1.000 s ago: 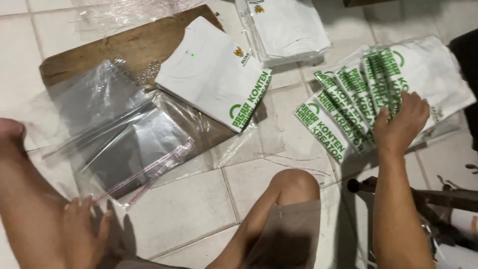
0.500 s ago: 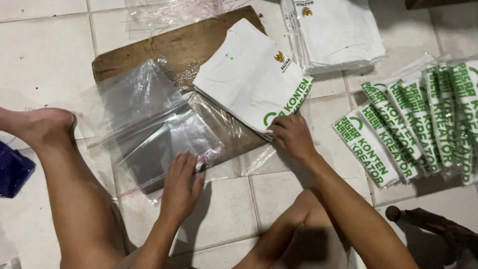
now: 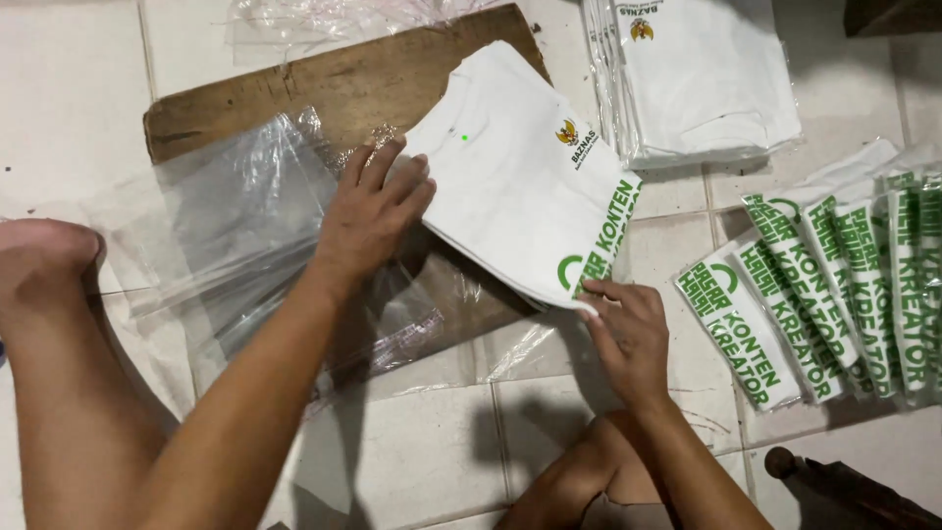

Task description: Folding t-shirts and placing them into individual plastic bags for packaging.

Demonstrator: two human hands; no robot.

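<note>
Both hands are now on the folded white shirt (image 3: 510, 177), and this is the main change. One second ago the right hand was far to the right on the row of packed shirts, and the left hand was low near the knee; half a second ago the right hand came to the near corner of the shirt while the left hand lay flat on the clear plastic bags. Now the left hand (image 3: 371, 218) rests with its fingers spread flat on the left edge of the shirt, its grip wide and pressing rather than closing. The right hand (image 3: 628, 334) pinches the near corner of the shirt, where the green print is, so its grip is narrow and holds the cloth. The shirt lies tilted on the wooden board (image 3: 324, 88), which is on the tiled floor (image 3: 69, 88), and partly over the clear plastic bags (image 3: 235, 216) spread to the left of it. From this I judge that the person has finished with the packed row and has started to handle the next shirt, probably to bring it toward a bag. The row of packed shirts (image 3: 814, 285) lies to the right, well apart from both hands, and a stack of folded shirts (image 3: 706, 79) stays at the top. A bare foot (image 3: 39, 260) rests at the left edge.
</note>
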